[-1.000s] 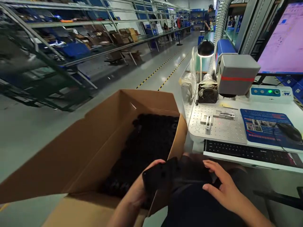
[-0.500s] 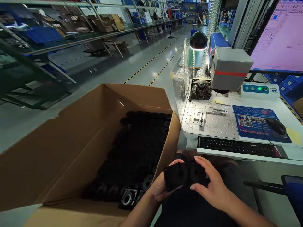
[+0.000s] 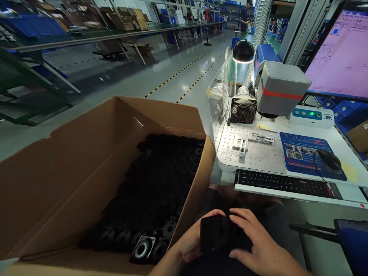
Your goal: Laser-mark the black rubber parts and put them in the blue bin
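Low in front of my lap, my left hand (image 3: 189, 239) is closed around the left side of a black square-cornered part (image 3: 213, 232). My right hand (image 3: 257, 241) curves round the right side of the dark mass, fingers on top and thumb below. Against my dark clothes I cannot tell whether this is one part or two side by side. To the left, a large open cardboard box (image 3: 83, 161) contains many similar black parts (image 3: 155, 184). Near its front lies a speaker-like piece (image 3: 143, 248) with a silver ring and square frame.
On the right, a white workbench carries a perforated metal plate (image 3: 255, 157) with small clamps, a grey machine head (image 3: 284, 88), a fan (image 3: 243, 110), a mouse (image 3: 329, 159) and a monitor (image 3: 342, 53). A keyboard (image 3: 281, 184) sits on the tray below. A person (image 3: 244, 17) stands far back.
Both hands and the black part are lower in view, and the part's face has turned and looks darker. The view has shifted slightly; the box appears further left.
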Demonstrator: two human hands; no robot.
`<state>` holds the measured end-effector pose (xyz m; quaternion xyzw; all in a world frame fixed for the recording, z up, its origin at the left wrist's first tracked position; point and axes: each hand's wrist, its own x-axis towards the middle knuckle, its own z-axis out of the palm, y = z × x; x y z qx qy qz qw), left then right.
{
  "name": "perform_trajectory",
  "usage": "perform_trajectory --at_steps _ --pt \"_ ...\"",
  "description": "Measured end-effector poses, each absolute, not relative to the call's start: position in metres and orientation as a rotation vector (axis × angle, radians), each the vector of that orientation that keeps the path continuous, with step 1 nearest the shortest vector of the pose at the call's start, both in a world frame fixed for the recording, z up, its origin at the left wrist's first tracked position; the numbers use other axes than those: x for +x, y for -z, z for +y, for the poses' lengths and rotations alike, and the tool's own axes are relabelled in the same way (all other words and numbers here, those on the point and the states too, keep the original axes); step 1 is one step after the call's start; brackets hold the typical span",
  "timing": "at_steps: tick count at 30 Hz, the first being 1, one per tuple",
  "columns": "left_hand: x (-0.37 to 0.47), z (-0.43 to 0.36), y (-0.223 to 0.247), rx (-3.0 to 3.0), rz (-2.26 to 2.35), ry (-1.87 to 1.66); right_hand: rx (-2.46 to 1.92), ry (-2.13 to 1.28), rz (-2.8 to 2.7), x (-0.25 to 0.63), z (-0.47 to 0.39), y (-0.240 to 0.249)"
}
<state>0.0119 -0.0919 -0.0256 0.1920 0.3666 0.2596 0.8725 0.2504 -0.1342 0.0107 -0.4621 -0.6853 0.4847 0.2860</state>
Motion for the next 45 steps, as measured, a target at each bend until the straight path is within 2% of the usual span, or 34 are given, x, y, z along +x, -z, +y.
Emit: perform_trajectory --at_steps 4,8,10,16,26,28,31,35,38,45 --pt "0.017 -0.093 0.024 0.703 0.95 -0.742 -1.378 -1.276 -1.449 0.251 -0.136 0.0" --pt "0.021 -0.096 0.028 1.453 1.121 -1.069 -1.201 -1.685 -0.959 0.249 -0.132 0.005" --pt "0.022 -0.098 0.036 1.753 1.067 -1.114 -1.058 -1.848 -0.854 0.247 -0.131 0.004" --pt "0.03 -0.102 0.062 2.045 0.948 -1.087 -1.191 -1.715 -0.943 0.241 -0.128 0.0" --pt "0.021 -0.105 0.027 1.529 0.965 -0.847 -1.342 -1.601 -1.089 0.243 -0.129 0.001" --pt "0.013 -0.105 0.028 1.353 0.993 -0.866 -1.453 -1.484 -1.188 0.249 -0.13 0.003" --pt "-0.002 -0.093 0.032 1.063 1.103 -0.983 -1.634 -1.119 -1.325 0.265 -0.119 0.003" --pt "-0.021 -0.059 0.032 0.716 1.239 -1.152 -1.683 -0.738 -1.493 0.3 -0.069 -0.002" --pt "-0.031 -0.034 0.031 0.73 1.286 -1.274 -1.721 -0.557 -1.542 0.323 -0.012 -0.004" --pt "-0.038 -0.025 0.051 0.861 1.539 -1.418 -1.822 -0.389 -1.65 0.338 0.098 0.01"
